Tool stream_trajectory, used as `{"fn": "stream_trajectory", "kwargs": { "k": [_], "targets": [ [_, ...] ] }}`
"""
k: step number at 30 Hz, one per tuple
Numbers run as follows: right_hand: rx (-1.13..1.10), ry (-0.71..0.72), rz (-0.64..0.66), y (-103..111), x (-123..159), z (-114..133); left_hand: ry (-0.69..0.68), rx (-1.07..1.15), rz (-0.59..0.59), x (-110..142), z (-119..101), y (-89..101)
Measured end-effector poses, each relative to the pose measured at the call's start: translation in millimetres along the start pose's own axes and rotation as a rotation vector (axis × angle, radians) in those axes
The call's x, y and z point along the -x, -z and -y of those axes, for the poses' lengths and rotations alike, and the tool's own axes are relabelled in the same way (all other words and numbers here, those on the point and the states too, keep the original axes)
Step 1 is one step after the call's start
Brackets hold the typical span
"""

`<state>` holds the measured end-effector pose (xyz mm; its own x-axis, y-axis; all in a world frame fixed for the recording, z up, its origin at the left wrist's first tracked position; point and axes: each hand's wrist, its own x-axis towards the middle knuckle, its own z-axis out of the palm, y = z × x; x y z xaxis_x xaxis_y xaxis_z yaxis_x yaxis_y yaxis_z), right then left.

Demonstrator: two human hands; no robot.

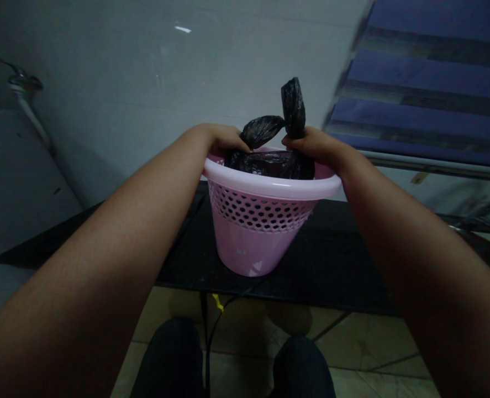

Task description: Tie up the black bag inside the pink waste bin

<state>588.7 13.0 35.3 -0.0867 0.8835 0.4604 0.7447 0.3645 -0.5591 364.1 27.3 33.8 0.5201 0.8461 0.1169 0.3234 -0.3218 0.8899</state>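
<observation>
One left hand [227, 138], one right hand [316, 145], two forearms [120, 221] and two knees [176, 354] are in view, along with one basket [248, 246], one bag [269, 164] with two ends [293, 105], one tap [20, 83], one tabletop [336, 254], one yellow tie [217, 302] and one striped panel [425, 72].

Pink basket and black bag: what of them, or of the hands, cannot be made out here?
Head view:
Pink basket: inside floor hidden by front wall and black bag.
Black bag: any contents hidden by its plastic.
Left hand, right hand: some fingers hidden behind the plastic.
Pale marks low on the basket: too small and blurred.
</observation>
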Motion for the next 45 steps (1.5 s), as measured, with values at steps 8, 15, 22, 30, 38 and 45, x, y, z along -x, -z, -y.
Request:
{"fn": "stream_trajectory", "kwargs": {
  "k": [8,15,22,30,38,45],
  "targets": [
    [-0.01,-0.073,0.052,-1.5,2.1,4.3,0.097,0.02,0.047,1.7,-1.3,-1.8],
    [-0.063,-0.065,-0.004,-1.7,-3.6,-2.6,0.157,0.052,0.012,2.8,-4.1,-3.3],
    [-0.06,-0.044,-0.041,-0.7,-4.5,-3.6,0.104,-0.01,-0.006,-1.0,-2.2,0.3],
    [-0.053,-0.067,-0.046,-0.8,-1.3,1.3,0.124,-0.097,-0.019,-8.4,3.8,8.9],
    [-0.007,-0.087,-0.039,-0.5,-1.6,-0.7,0.202,-0.248,0.015,3.6,-7.3,0.9],
    [0.041,-0.083,-0.021,2.0,-4.4,-5.3,0.172,-0.244,0.164,9.7,-13.0,-3.3]
  ]
}}
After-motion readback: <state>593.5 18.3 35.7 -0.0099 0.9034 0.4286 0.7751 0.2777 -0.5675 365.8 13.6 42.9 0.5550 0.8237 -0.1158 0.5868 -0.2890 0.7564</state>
